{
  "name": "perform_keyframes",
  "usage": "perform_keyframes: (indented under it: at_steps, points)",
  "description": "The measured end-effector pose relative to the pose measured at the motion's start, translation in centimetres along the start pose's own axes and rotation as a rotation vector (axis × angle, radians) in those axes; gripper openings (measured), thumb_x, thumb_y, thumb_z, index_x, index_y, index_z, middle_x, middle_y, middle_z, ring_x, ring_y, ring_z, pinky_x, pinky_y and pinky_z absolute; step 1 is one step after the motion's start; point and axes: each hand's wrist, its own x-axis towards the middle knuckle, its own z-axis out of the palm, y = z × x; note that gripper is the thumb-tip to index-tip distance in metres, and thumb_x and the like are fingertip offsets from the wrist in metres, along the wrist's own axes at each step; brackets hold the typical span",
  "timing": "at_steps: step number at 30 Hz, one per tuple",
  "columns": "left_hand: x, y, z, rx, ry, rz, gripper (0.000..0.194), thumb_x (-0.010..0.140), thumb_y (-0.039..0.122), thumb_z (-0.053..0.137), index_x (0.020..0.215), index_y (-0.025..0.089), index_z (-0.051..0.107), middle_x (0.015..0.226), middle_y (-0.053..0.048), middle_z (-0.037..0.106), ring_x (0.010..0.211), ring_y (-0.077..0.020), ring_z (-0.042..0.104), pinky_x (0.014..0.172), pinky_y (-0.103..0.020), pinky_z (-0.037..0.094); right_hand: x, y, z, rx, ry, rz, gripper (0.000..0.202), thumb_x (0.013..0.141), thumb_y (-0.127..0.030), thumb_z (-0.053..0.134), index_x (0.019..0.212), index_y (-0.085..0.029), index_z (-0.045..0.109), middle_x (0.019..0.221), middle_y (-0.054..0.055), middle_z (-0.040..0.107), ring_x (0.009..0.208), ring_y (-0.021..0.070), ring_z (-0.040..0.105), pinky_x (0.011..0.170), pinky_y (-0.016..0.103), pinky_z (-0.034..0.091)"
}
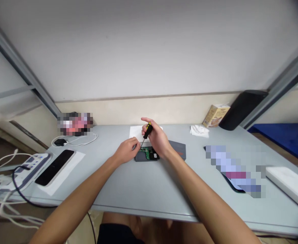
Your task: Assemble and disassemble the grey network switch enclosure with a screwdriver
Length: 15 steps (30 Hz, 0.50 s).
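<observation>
Near the middle of the grey table lies a dark grey device with a green circuit board exposed. My right hand grips a black and yellow screwdriver, its shaft slanting down to the board's upper left. At the device's upper left corner, my left hand has its fingers pressed together beside the screwdriver tip; whatever is between them is too small to name. A grey cover-like piece sits to the right, partly behind my right wrist.
White paper lies behind the hands. At left are a phone, a power strip and cables. Tissue, a box and a black cylinder stand back right; a white object lies right.
</observation>
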Motion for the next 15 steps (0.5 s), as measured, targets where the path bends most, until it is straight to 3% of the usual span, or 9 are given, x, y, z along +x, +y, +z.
perform_keyframes:
  at_steps: [6, 10, 13, 15]
  points:
    - [-0.06, -0.14, -0.02, -0.018, -0.007, 0.010, 0.033, 0.105, 0.027, 0.045, 0.076, 0.020, 0.059, 0.084, -0.002, 0.063, 0.076, -0.0158, 0.058, 0.075, -0.030, 0.046, -0.13, -0.40, -0.34, -0.049, 0.024, -0.006, 0.044, 0.071, -0.061, 0.088, 0.079, -0.025, 0.064, 0.085, 0.000, 0.067, 0.081, 0.0172, 0.061, 0.078, 0.033, 0.048]
    - [-0.06, -0.15, 0.01, -0.042, -0.011, 0.025, 0.031, 0.104, 0.025, 0.044, 0.077, 0.020, 0.059, 0.084, -0.002, 0.062, 0.076, -0.0152, 0.058, 0.074, -0.029, 0.045, -0.19, -0.12, -0.45, -0.037, -0.014, -0.015, 0.051, 0.074, -0.060, 0.089, 0.077, -0.026, 0.051, 0.066, -0.005, 0.057, 0.067, 0.0142, 0.055, 0.070, 0.031, 0.042]
    - [-0.07, -0.19, 0.05, -0.040, -0.017, 0.028, 0.031, 0.104, 0.023, 0.044, 0.077, 0.020, 0.060, 0.083, -0.001, 0.061, 0.075, -0.0150, 0.057, 0.073, -0.028, 0.044, -0.09, 0.05, -0.40, -0.049, -0.009, -0.045, 0.047, 0.081, -0.070, 0.079, 0.084, -0.027, 0.059, 0.063, -0.007, 0.048, 0.063, 0.0137, 0.049, 0.067, 0.031, 0.039]
    - [-0.10, -0.21, 0.06, -0.036, -0.014, 0.030, 0.031, 0.104, 0.023, 0.045, 0.077, 0.020, 0.060, 0.083, -0.001, 0.061, 0.075, -0.0151, 0.057, 0.074, -0.028, 0.044, -0.03, -0.01, -0.35, -0.016, -0.015, -0.028, 0.049, 0.084, -0.075, 0.071, 0.095, -0.028, 0.067, 0.069, -0.005, 0.052, 0.067, 0.0154, 0.052, 0.070, 0.032, 0.042]
